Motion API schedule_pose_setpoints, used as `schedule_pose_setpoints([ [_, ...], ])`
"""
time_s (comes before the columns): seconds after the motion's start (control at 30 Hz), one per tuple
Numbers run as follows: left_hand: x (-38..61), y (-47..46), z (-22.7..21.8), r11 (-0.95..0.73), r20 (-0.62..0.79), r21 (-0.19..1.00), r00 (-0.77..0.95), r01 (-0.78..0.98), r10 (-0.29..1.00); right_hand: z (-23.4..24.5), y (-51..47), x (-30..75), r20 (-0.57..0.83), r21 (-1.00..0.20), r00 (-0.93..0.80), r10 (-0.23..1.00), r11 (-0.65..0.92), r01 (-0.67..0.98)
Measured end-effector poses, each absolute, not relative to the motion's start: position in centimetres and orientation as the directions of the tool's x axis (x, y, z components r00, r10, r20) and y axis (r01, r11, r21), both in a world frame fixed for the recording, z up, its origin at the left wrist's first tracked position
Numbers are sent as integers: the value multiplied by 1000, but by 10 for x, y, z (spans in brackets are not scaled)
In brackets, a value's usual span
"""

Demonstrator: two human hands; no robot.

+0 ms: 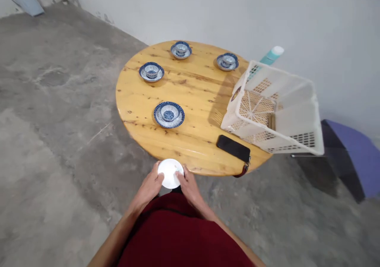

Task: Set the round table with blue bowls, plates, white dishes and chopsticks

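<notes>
Both your hands gripped the white saucer (170,173), left hand (151,186) and right hand (187,185) pinching opposite rims to steady it at the round table (196,140)'s near edge, short of four cup-and-saucer sets (169,114).

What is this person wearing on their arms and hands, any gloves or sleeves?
Nothing: the left hand and right hand are bare, with no gloves, rings or watch that I can make out. The forearms are uncovered as far as the picture shows, with no sleeves in sight. Between them lies a dark red garment.
</notes>
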State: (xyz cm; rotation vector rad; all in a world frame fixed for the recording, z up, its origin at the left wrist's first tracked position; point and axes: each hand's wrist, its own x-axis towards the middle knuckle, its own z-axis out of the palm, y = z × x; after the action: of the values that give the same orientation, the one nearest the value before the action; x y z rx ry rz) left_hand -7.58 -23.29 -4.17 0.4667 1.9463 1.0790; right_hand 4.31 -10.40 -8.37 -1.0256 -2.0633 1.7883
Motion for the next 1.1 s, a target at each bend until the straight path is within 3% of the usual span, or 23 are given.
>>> schedule_pose_setpoints([
  [0.27,-105,-269,-52,519,-455,850,-628,-95,631,-73,-120,0,-214,-927,-802,558,143,347],
  [0.6,-199,-249,-54,641,-481,767,-635,29,604,-90,-110,-91,-321,-914,-761,564,24,404],
  [0.87,-287,-191,-29,680,-484,708,-571,189,663,-83,-79,-157,-314,-929,-698,644,-57,365],
  [1.1,-321,-161,-22,626,-446,744,-522,236,727,-79,-56,-189,-288,-937,-658,696,-62,344],
])
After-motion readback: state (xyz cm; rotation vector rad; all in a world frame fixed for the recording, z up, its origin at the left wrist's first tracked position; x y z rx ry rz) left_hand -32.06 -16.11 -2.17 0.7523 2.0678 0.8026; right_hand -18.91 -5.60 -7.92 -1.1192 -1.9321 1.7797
